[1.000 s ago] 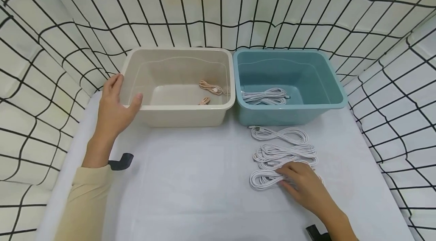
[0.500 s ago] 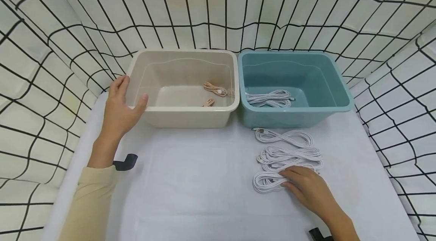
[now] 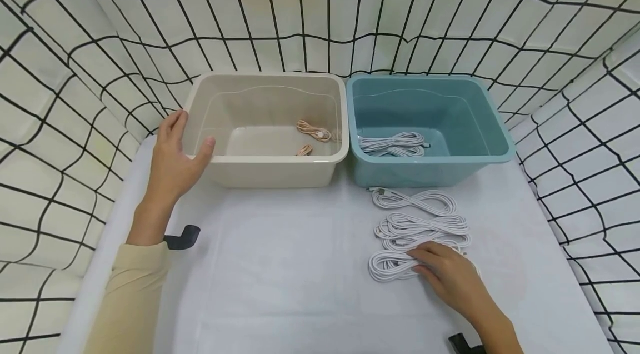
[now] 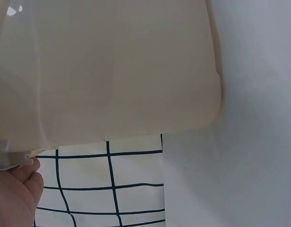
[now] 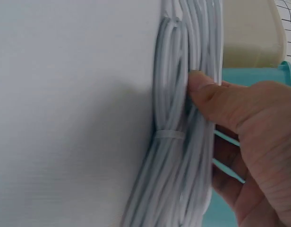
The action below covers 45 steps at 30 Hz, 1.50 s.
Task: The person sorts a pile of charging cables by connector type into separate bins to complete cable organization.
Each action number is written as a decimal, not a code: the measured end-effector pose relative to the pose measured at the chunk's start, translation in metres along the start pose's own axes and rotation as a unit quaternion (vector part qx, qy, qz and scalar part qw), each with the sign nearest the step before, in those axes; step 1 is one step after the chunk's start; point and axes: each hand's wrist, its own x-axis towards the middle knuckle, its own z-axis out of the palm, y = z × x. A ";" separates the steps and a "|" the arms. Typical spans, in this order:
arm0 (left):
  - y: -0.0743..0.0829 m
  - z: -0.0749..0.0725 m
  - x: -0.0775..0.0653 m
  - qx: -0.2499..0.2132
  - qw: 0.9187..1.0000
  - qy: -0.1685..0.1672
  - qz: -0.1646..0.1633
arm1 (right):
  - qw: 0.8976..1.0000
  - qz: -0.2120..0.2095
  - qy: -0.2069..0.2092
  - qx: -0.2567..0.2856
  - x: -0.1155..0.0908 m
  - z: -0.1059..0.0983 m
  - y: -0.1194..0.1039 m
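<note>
My left hand [image 3: 175, 168] holds the front left corner of a beige plastic bin [image 3: 267, 173], its thumb over the rim. In the left wrist view the fingers [image 4: 34, 182] curl under the bin's rim. My right hand [image 3: 450, 276] pinches the nearest coiled white cable [image 3: 387, 266] on the table. The right wrist view has the thumb [image 5: 202, 85] on the white strands, with the other fingers on their far side. Just beyond lie another white cable coil [image 3: 420, 226] and a looser coil with a plug end [image 3: 435, 201].
A teal bin [image 3: 440, 171] stands beside the beige one, with coiled white cables [image 3: 395, 144] inside. Small tan cable bundles [image 3: 314, 130] lie in the beige bin's right side. Black wire grid panels [image 3: 325, 15] enclose the white-covered table [image 3: 280, 265] at the back and sides.
</note>
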 end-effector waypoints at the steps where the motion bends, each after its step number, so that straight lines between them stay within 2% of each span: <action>1: -0.001 -0.001 -0.001 0.002 1.000 0.000 -0.001 | 1.000 -0.003 0.003 -0.001 0.000 0.001 0.000; 9: -0.007 -0.003 -0.007 -0.007 1.000 0.008 -0.004 | 0.999 -0.045 0.027 0.010 -0.001 -0.002 0.001; 18: 0.003 0.001 -0.001 -0.010 1.000 -0.006 0.000 | 0.999 -0.034 0.013 0.030 -0.002 -0.009 0.004; 25: 0.011 0.003 0.003 -0.010 1.000 -0.020 0.003 | 1.000 -0.024 0.010 0.016 -0.002 -0.014 0.003; 32: 0.007 0.004 0.000 0.001 1.000 -0.028 -0.005 | 0.999 -0.029 0.008 0.015 -0.003 -0.018 0.002; 45: 0.003 -0.002 0.003 0.005 1.000 -0.013 -0.002 | 0.999 -0.033 -0.002 0.017 0.013 -0.032 0.007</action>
